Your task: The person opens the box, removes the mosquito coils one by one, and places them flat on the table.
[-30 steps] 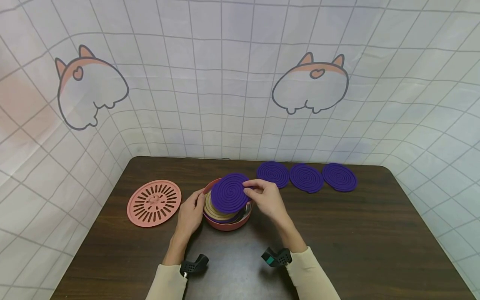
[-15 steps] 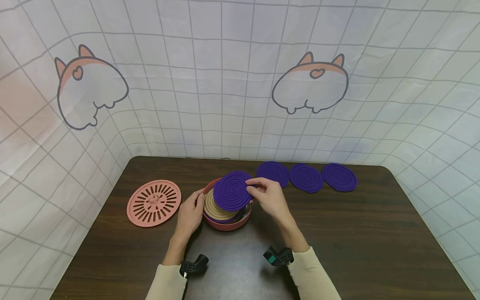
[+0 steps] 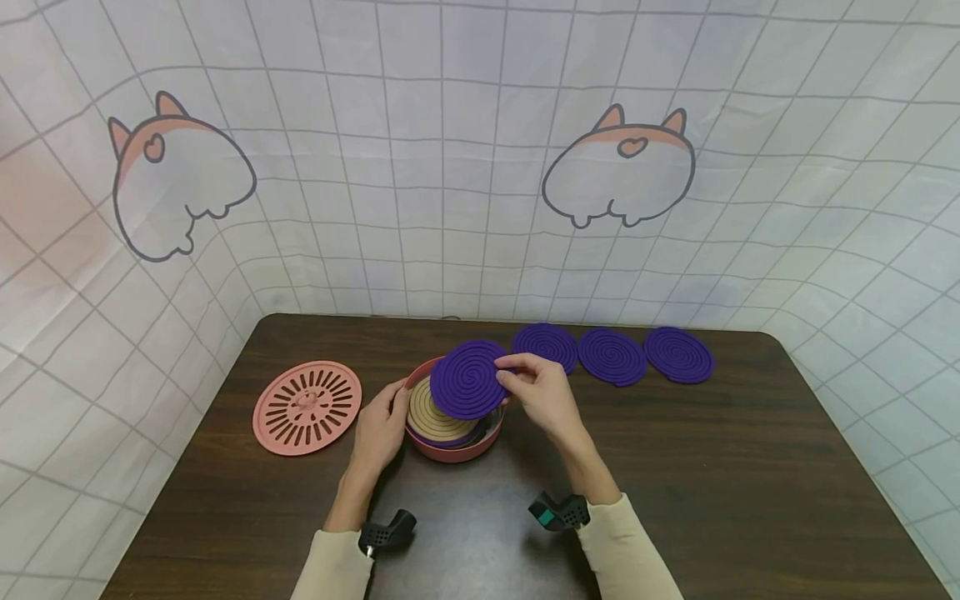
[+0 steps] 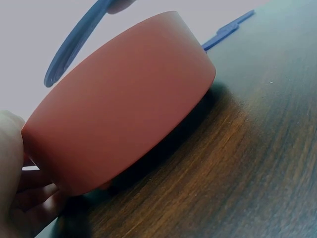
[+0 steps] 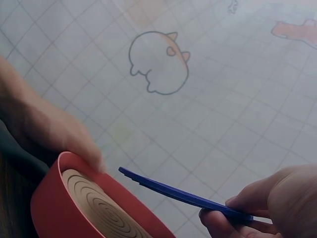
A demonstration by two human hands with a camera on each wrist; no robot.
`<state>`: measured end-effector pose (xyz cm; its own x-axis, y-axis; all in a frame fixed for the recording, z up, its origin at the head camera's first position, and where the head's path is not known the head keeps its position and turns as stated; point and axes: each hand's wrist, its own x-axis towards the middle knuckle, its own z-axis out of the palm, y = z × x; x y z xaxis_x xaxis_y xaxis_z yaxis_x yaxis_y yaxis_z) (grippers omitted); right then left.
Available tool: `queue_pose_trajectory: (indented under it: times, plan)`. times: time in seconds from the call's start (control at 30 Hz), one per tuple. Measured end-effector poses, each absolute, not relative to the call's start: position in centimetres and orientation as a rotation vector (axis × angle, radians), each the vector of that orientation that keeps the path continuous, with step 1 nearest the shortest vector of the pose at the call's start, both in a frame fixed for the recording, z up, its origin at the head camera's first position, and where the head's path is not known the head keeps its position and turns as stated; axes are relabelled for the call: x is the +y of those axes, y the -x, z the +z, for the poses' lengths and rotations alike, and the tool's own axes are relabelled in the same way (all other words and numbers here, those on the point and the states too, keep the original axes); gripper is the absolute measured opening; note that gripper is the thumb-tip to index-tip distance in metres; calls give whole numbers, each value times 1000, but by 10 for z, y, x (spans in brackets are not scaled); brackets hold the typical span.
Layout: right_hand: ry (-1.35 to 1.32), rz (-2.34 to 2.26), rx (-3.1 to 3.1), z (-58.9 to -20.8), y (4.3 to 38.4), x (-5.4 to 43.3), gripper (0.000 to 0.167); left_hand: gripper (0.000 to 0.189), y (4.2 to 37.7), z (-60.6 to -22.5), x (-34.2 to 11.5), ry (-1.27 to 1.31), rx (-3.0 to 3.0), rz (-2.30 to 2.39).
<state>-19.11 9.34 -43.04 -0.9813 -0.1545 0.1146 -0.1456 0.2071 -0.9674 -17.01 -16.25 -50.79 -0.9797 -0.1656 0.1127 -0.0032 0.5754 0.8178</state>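
A purple spiral coaster point(image 3: 468, 380) is pinched at its right edge between the thumb and fingers of my right hand point(image 3: 542, 397). It hangs tilted above a round coral-pink container point(image 3: 454, 455). Inside that container lies a beige spiral coaster point(image 3: 437, 417), with a purple edge showing beneath it. My left hand point(image 3: 381, 427) grips the container's left side, thumb at the rim, as the left wrist view shows its pink wall point(image 4: 124, 99). In the right wrist view the held purple coaster point(image 5: 178, 195) is seen edge-on, apart from the container.
A pink slotted round lid point(image 3: 307, 408) lies on the dark wooden table point(image 3: 712, 475) at the left. Along the back edge sit three purple spiral coasters in a row, the rightmost coaster point(image 3: 678, 355) farthest from the container. A tiled-pattern curtain point(image 3: 465, 167) hangs behind.
My right hand has moved slightly right and away, lifting the purple coaster with it, so more of the beige coaster shows. My left hand stays on the container.
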Motion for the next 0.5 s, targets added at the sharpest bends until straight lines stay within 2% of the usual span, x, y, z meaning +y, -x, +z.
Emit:
queue_pose_trajectory:
  times: [0.5]
  plan:
    - [290,-1958,2427,-429,190,96,22,39,170,-508,-162,-141,-2623,-1372]
